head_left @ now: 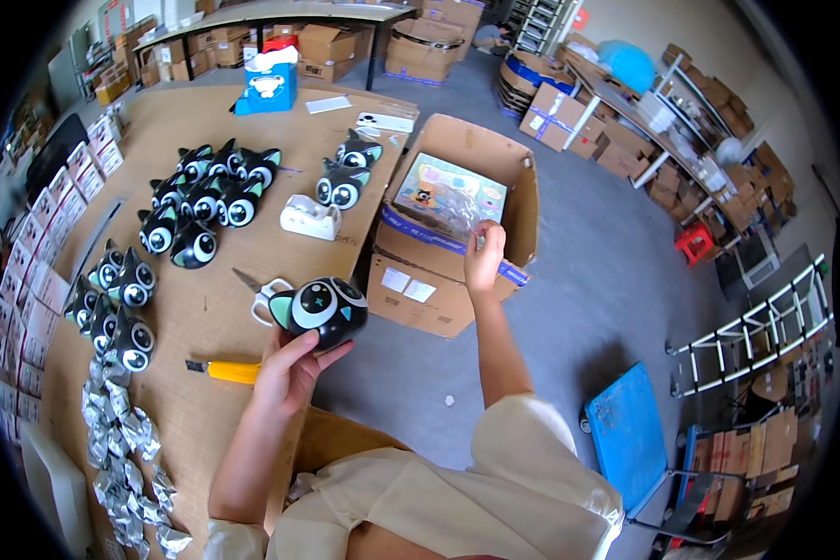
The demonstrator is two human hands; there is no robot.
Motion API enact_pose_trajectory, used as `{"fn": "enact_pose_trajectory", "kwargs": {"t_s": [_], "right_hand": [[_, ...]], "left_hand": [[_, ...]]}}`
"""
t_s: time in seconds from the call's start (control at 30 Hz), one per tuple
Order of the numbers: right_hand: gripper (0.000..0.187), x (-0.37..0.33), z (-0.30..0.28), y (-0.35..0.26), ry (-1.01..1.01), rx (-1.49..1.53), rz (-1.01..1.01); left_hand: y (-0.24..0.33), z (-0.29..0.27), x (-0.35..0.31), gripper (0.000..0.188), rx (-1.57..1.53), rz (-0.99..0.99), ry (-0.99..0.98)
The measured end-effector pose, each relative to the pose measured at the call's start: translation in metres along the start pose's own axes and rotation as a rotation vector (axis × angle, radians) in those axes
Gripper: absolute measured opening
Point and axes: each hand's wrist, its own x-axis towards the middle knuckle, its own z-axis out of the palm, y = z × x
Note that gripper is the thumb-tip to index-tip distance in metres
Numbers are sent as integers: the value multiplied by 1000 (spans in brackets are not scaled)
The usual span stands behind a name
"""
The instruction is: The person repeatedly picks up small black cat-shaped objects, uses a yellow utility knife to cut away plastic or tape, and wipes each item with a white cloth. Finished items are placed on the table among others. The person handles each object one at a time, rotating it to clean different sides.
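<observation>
A black cat-head figure (319, 312) with big white-ringed eyes and green ears rests in my left hand (292, 369), whose fingers are closed round its underside. It is held above the table's right edge, next to white-handled scissors (265, 297). My right hand (484, 256) is over the near rim of an open cardboard box (425, 289). Its fingertips are pinched together on crumpled clear plastic wrap (459, 211). Inside the box, beneath the wrap, lies a pastel printed package (439, 183).
Several like cat heads (201, 198) stand in groups on the table (243, 177), with silver foil packets (121, 439) at the near left. A yellow utility knife (226, 371), a white tape dispenser (310, 218) and a blue tissue box (267, 91) lie around. A blue trolley (627, 429) stands right.
</observation>
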Motion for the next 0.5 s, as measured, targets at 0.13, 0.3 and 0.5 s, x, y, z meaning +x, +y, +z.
{"fn": "enact_pose_trajectory", "kwargs": {"t_s": [0.13,0.3,0.5], "right_hand": [[27,-10,10,65,-308,-250,133],[47,-16,8,38,-281,-207,34],[88,-18,-50,-173,-928,1428,422]], "left_hand": [[-13,20,12,70,39,-54,-34],[-18,14,15,79,149,-61,-100],[-12,0,2,80,10,-49,-138]]}}
